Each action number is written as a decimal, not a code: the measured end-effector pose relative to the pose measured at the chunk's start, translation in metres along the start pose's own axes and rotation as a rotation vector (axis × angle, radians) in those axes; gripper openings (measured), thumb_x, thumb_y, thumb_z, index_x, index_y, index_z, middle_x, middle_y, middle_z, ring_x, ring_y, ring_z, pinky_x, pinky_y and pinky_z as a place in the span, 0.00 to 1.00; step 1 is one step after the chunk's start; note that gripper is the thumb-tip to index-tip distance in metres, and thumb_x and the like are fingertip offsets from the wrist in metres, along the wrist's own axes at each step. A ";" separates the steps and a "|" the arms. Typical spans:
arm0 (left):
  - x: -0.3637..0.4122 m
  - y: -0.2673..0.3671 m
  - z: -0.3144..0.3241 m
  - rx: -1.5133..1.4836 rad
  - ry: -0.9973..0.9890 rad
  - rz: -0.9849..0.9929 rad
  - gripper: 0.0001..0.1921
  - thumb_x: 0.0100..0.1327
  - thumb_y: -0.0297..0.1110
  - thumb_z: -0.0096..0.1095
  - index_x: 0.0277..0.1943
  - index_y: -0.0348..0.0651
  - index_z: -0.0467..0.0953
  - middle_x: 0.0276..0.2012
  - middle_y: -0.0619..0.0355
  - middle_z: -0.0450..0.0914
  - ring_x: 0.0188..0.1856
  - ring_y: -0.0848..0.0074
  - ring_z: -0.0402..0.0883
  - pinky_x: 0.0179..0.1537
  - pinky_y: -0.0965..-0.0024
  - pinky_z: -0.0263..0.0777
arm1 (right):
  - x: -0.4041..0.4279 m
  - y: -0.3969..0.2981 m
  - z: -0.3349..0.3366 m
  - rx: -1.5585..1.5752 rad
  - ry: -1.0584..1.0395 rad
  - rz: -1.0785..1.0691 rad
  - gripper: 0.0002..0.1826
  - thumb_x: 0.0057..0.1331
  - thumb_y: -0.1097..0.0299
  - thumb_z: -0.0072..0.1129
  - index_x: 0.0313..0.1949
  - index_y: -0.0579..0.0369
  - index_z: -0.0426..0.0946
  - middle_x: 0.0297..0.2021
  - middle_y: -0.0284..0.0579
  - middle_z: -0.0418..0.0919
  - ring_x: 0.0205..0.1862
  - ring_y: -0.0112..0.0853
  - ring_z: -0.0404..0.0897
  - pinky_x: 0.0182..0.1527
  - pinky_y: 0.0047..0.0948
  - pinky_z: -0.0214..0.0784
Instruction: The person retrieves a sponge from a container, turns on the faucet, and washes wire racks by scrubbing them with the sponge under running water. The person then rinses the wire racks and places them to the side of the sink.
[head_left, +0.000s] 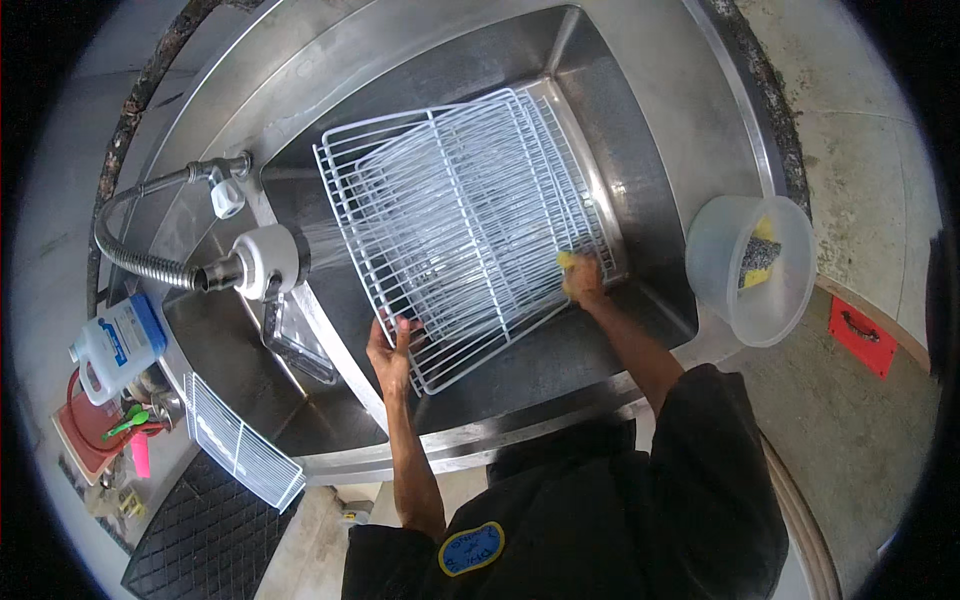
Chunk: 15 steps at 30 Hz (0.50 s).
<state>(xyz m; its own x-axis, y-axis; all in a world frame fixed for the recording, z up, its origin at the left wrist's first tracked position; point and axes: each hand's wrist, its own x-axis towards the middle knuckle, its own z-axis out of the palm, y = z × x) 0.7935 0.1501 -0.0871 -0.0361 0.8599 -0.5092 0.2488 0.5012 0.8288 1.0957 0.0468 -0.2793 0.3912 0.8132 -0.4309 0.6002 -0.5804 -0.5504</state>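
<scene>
A white coated wire rack (472, 217) lies tilted in the right basin of a stainless steel sink (517, 401), over at least one more wire rack. My left hand (391, 352) grips its near left corner, with the thumb over the wires. At the rack's right side, my right hand (583, 279) is closed around a yellow sponge (565, 259), which is mostly hidden by the fingers. Water sprays from a white faucet head (267, 261) on a flexible metal hose (142, 259) onto the rack's left edge.
A translucent plastic tub (712, 262) on the right ledge holds a yellow and grey scouring sponge (759, 259). Left of the basins are a plastic jug (116, 349) and another white wire rack (240, 442). A clear container (304, 341) sits in the left basin.
</scene>
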 end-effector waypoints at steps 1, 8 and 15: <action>0.001 -0.008 -0.002 -0.004 0.002 -0.018 0.20 0.61 0.35 0.56 0.53 0.34 0.65 0.32 0.58 0.74 0.32 0.75 0.77 0.32 0.71 0.75 | -0.006 -0.012 0.010 -0.035 0.024 0.064 0.08 0.55 0.73 0.49 0.31 0.66 0.72 0.32 0.60 0.71 0.38 0.49 0.72 0.40 0.42 0.66; -0.005 -0.009 0.009 -0.236 0.060 -0.115 0.15 0.62 0.40 0.54 0.47 0.41 0.68 0.23 0.69 0.64 0.22 0.87 0.63 0.21 0.83 0.56 | -0.008 -0.016 0.038 0.033 0.034 0.413 0.09 0.52 0.76 0.52 0.32 0.70 0.72 0.32 0.62 0.73 0.39 0.51 0.73 0.42 0.44 0.65; 0.001 -0.008 0.004 -0.198 0.039 -0.097 0.14 0.63 0.41 0.53 0.46 0.41 0.69 0.20 0.71 0.61 0.19 0.89 0.57 0.19 0.83 0.50 | -0.001 0.002 0.030 -0.040 -0.075 0.114 0.10 0.50 0.73 0.57 0.30 0.69 0.75 0.29 0.58 0.76 0.34 0.46 0.76 0.38 0.41 0.68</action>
<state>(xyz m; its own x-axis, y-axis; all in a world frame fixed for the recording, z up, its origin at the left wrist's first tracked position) 0.7950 0.1464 -0.0953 -0.0893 0.8080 -0.5824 0.0480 0.5876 0.8078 1.0754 0.0436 -0.3015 0.4058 0.7356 -0.5424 0.5825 -0.6655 -0.4668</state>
